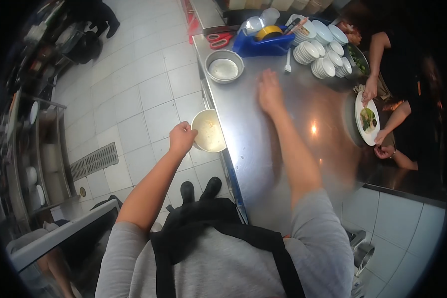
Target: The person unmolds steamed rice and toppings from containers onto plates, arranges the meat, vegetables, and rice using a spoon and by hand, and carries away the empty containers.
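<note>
My left hand (183, 138) grips the rim of a cream-coloured bowl (207, 130). Bits of food lie inside the bowl, which sits against the edge of the steel table (243, 149), over the floor. On the tabletop, my right hand (270, 91) lies with its fingers stretched forward, and I see nothing held in it. A round metal pan (224, 66) stands to its left near the table's edge. Beyond the fingers, to the right, is a small white utensil (287, 62).
A blue bin (263, 45) with yellow tape (269, 33) stands at the back, beside red scissors (218, 39). Stacked white dishes (323, 68) are on the right. Across the table, other people's hands surround an oval plate of food (366, 107). Shelving lines the left.
</note>
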